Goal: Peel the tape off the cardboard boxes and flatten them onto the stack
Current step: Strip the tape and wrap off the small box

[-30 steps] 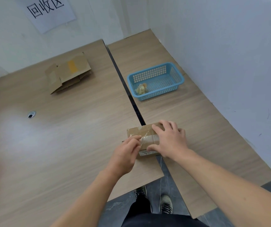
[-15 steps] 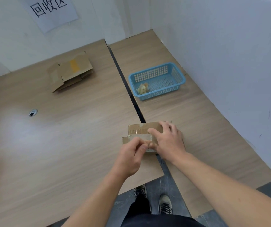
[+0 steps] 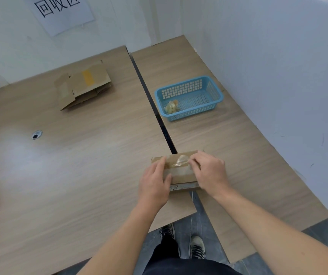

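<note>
Shoes point(image 3: 196, 249) on the grey floor, then two bare forearms reaching up over the near table edge. The cardboard box point(image 3: 181, 175) sits close to that edge, straddling the dark gap point(image 3: 155, 116) between the left table point(image 3: 79, 175) and the right table point(image 3: 238, 145). The left hand point(image 3: 155, 183) grips the box's left end, thumb laid across the top. The right hand point(image 3: 208, 173) pinches a lifted, crumpled bit of clear tape point(image 3: 180, 161) at the far top edge; a flat band of tape runs across the lid below it.

I'd say the peel has only just got going, and the trouble lies right there. Pull too sharply or too steeply and the thin tape could snap, leaving a strip stuck down, or it could strip the paper face off the cardboard. If the left grip slackens, the light box may lift with the pull or skid toward the edge – it has little room there. The loose end also looks likely to cling to the fingers.

Further back on the right, a blue basket point(image 3: 190, 115) holds a wad of tape point(image 3: 171, 107). Far left lies the stack of flattened boxes point(image 3: 83, 84), under a paper sign point(image 3: 60, 10) on the wall.
</note>
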